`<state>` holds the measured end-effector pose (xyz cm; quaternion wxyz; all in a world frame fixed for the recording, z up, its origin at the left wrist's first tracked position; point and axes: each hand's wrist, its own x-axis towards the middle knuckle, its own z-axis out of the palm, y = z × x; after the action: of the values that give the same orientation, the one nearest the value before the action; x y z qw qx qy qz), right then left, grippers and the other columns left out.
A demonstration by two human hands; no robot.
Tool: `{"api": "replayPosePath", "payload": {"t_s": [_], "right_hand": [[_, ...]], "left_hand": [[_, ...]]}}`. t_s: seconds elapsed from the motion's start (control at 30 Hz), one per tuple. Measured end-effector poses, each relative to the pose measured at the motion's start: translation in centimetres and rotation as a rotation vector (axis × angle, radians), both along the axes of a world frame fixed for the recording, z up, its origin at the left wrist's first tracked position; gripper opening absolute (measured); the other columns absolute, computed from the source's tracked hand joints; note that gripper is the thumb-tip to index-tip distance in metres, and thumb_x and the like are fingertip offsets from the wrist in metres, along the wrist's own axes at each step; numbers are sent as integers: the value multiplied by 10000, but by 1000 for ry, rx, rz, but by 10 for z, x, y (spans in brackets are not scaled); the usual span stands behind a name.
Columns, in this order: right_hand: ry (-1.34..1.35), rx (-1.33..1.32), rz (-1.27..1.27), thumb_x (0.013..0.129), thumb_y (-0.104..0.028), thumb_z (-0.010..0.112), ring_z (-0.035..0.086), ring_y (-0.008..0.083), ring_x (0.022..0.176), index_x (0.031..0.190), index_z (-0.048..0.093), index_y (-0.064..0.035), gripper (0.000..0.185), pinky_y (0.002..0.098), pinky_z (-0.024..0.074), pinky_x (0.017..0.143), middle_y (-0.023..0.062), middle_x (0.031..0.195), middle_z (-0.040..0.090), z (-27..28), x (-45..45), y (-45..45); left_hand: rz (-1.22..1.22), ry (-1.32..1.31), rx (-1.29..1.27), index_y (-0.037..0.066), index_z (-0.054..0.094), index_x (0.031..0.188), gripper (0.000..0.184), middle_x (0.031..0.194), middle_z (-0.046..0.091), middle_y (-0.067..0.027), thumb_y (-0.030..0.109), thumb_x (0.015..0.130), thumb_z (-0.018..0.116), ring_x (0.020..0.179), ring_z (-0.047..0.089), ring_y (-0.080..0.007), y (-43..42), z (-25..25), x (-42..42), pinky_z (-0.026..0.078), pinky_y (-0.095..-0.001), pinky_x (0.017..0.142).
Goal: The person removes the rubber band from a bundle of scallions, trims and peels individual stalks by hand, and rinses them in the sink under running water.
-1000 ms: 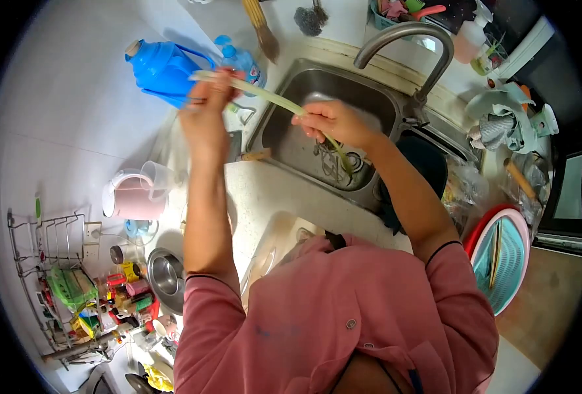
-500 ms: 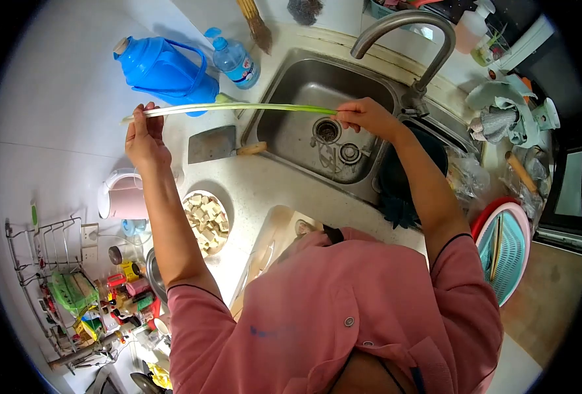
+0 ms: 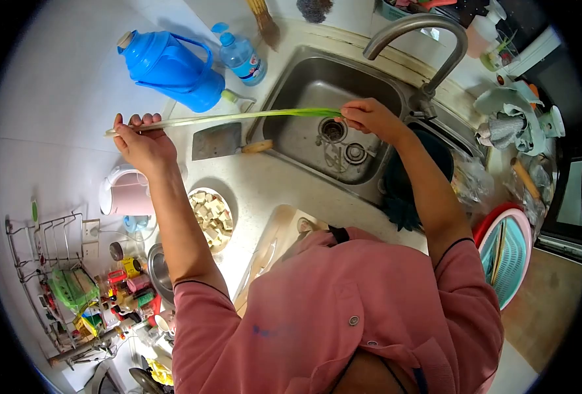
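Observation:
A long green onion (image 3: pixel 238 116) is stretched almost level between my two hands, above the counter and the sink. My left hand (image 3: pixel 148 146) grips its white root end, with the thumb and fingers around the stalk. At the green end, my right hand (image 3: pixel 367 120) pinches the leaves over the sink basin (image 3: pixel 317 92). Below the stalk, a cleaver (image 3: pixel 217 140) with a wooden handle lies flat on the counter, the handle reaching the sink's edge. A bowl of white cubes that look like tofu (image 3: pixel 211 213) stands near my left forearm.
Behind the stalk stand a blue thermos (image 3: pixel 176 69) and a blue pump bottle (image 3: pixel 243 60). The faucet (image 3: pixel 458 49) arches over the sink's right side. A dark basin (image 3: pixel 417 167) sits under my right forearm. A cutting board (image 3: pixel 281 230) lies before my body; colanders (image 3: pixel 511 246) are at right.
My left hand has shifted slightly down and turned, its fingers now curled more openly around the root end. The green onion tilts a little more, and its green leaves look more spread.

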<state>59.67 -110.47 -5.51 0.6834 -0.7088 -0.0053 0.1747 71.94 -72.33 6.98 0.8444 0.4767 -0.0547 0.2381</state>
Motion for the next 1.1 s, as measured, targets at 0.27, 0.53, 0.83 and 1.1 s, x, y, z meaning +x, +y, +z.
{"api": "replayPosePath", "payload": {"t_s": [0.27, 0.53, 0.83, 1.1], "right_hand": [[-340, -215, 4, 849, -308, 648, 614, 117, 775, 1132, 649, -95, 353, 270, 465, 665, 25, 909, 689, -31, 9, 12], [-539, -1013, -273, 755, -230, 722, 440, 311, 1212, 1356, 471, -158, 656, 481, 310, 977, 114, 1336, 470, -11, 6, 60], [-1074, -835, -539, 718, -199, 757, 412, 363, 1216, 1347, 424, -85, 721, 489, 354, 966, 182, 1349, 404, 12, -37, 77], [315, 1332, -466, 970, -375, 450, 547, 320, 1110, 1160, 518, 21, 444, 423, 415, 953, 198, 1235, 525, 29, 1, 131]], "left_hand": [[-139, 70, -246, 119, 430, 1105, 194, 711, 363, -30, 267, 1031, 328, 606, 343, -144, -21, 10, -2, 362, -296, 553], [-198, 120, -449, 113, 426, 1089, 152, 709, 359, -35, 226, 1021, 348, 609, 369, -160, -45, -3, 3, 393, -301, 549], [-59, 62, -414, 119, 419, 1087, 136, 718, 407, -39, 216, 1014, 356, 632, 398, -167, -66, -14, -6, 386, -327, 578], [-174, -54, -355, 134, 428, 1066, 133, 736, 373, -5, 252, 1015, 395, 673, 381, -141, -89, -13, -46, 371, -317, 645]]}}
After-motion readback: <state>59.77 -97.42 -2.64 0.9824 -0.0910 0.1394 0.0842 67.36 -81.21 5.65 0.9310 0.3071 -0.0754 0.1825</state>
